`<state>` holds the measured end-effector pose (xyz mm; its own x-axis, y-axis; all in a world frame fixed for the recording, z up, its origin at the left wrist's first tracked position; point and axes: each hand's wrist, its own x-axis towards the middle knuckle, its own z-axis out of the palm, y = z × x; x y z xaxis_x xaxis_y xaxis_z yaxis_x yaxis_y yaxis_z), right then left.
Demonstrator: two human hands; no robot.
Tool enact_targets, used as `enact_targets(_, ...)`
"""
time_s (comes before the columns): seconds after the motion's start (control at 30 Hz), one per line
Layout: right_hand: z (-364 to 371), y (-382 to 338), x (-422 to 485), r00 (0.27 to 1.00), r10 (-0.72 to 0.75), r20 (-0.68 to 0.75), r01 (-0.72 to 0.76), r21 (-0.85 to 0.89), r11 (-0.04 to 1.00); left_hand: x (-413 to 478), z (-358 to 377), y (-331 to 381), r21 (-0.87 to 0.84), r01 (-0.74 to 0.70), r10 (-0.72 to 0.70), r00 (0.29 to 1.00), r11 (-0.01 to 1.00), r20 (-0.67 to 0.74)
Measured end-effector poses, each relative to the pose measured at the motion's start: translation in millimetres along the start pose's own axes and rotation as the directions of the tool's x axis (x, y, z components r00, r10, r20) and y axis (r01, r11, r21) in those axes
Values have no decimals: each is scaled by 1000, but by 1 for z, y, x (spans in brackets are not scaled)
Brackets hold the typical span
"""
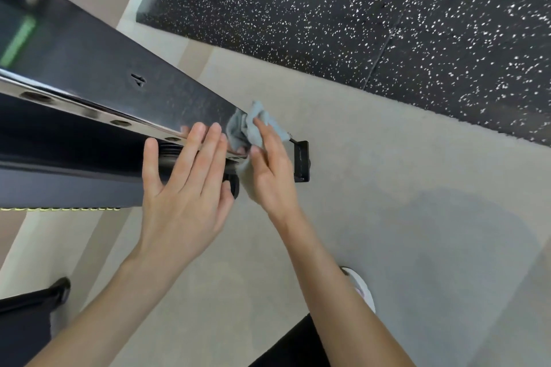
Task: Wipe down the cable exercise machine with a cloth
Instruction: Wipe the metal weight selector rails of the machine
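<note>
- A grey floor is seen spread underfoot.
- A black speckled mat is laid along its far side, with seams showing between the tiles.
- A black bracket is planted on the grey.
- A white shoe is set down nearer.
- A darker patch is spotted to the right.

2 hands: left hand, right hand. 1 cloth. 1 machine post w/ approx. 4 holes. 1 bracket. 1 shoe.
</note>
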<state>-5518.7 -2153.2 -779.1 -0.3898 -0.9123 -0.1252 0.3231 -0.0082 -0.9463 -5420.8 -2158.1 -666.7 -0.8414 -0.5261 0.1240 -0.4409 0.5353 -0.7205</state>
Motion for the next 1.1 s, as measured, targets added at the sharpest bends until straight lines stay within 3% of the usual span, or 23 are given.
enact_targets(0.2,-4,16,-2,996,-91,4,92,-24,996,1,15,16,-30,23,-24,1000,999,-10)
enact_targets(0.43,-14,78,14,994,23,-106,-32,-81,996,2,23,20,-42,27,-27,1000,999,2)
enact_targets(0.67,-16,115,28,966,189,-179,-186,31,982,1,22,17,-37,1,-1,1000,999,-8)
enact_targets(0.8,-13,87,27,943,269,-197,-248,124,961,1,21,17,-28,-5,5,1000,1000,-6)
enact_targets(1.0,-2,26,7,996,-18,-84,24,68,997,2,18,18,-58,20,-21,1000,998,-6)
enact_targets(1.1,-5,39,7,997,-34,-72,37,50,998,2,14,16,-59,17,-18,1000,998,-11)
